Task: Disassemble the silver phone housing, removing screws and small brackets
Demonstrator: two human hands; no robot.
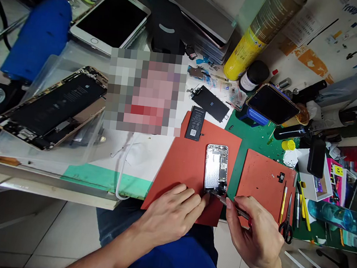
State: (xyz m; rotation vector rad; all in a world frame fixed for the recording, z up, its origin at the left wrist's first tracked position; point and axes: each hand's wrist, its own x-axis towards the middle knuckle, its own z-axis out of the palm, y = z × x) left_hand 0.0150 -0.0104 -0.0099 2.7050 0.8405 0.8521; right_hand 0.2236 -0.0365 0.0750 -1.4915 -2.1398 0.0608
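My right hand [257,235] pinched a slim tool [223,200]; left hand [174,213], grip unclear, at opened phone's [215,168] lower end, on red mat [177,168]. Phone seemed light, stiff, fragile inside; side rims best hold.

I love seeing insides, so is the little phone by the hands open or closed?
Open: the little phone has its shiny metal inside and circuit board showing, with nothing covering them.

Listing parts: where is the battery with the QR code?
Just right of the head view's centre, the battery lies at the top of the larger red mat, below the black panel, above and left of the open phone.
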